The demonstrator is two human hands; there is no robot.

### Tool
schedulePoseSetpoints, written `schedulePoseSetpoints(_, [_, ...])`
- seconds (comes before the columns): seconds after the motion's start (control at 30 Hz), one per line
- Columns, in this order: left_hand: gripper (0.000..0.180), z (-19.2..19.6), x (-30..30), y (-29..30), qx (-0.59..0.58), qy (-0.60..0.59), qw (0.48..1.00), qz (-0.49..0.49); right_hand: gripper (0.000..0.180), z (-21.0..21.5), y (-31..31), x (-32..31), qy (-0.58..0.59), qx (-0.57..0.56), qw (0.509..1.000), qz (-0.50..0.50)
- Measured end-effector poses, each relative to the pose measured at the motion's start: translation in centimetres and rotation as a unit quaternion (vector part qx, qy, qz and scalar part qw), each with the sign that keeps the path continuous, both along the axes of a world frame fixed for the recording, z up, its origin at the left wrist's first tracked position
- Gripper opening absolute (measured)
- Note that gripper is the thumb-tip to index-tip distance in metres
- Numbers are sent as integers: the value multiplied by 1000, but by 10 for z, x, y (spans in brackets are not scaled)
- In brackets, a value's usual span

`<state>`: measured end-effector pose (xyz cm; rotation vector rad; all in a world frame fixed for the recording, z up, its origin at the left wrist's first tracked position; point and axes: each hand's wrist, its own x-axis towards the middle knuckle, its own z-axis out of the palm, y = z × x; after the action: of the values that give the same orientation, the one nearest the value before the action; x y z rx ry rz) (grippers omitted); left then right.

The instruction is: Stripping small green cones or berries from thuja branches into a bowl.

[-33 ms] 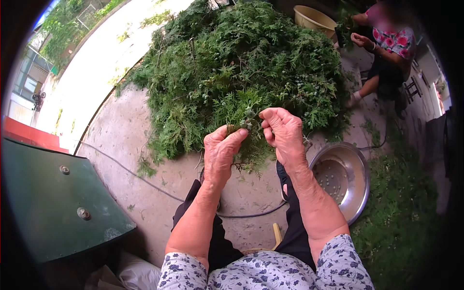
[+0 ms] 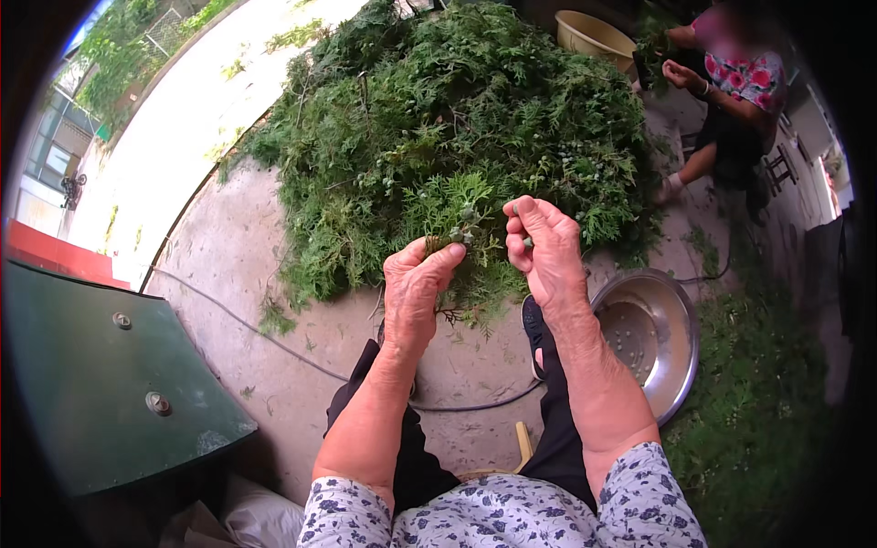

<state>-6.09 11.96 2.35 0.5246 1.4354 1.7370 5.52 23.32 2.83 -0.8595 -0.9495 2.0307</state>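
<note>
Head view: leafy heap [image 2: 475, 100] on concrete floor [image 2: 228, 237]; left fingers [image 2: 444, 259] grip a sprig [image 2: 464, 229], right fingers [image 2: 532, 216] hold cones [image 2: 527, 242].

Metal bowl [image 2: 671, 301] is gleaming, smooth; tan tub [image 2: 585, 41] is looking plastic, matt; green panel [image 2: 82, 384] is showing slight gloss w/ 2 metal knobs [image 2: 158, 403]; sprig [image 2: 461, 194] is looking rough, matt; conc. flr [image 2: 237, 228] ditto

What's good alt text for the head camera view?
A person's left hand grips a leafy green sprig with pale green cones; the right hand holds small green pieces. Nearby are a large heap of green branches, a round silver metal basin and another seated person.
</note>
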Motion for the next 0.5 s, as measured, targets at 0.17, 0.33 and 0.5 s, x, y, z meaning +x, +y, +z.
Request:
schedulePoseSetpoints(0.17, [15,0,-1,2,-10,18,1000,20,14,10,-2,-2,50,2,998,46])
schedulePoseSetpoints(0.33, [19,0,5,5,-39,99,994,-3,20,-13,-11,-14,-131,446,885,27])
schedulePoseSetpoints(0.5, [19,-11,2,3,-35,141,989,-25,21,-10,-19,-17,-114,353,928,35])
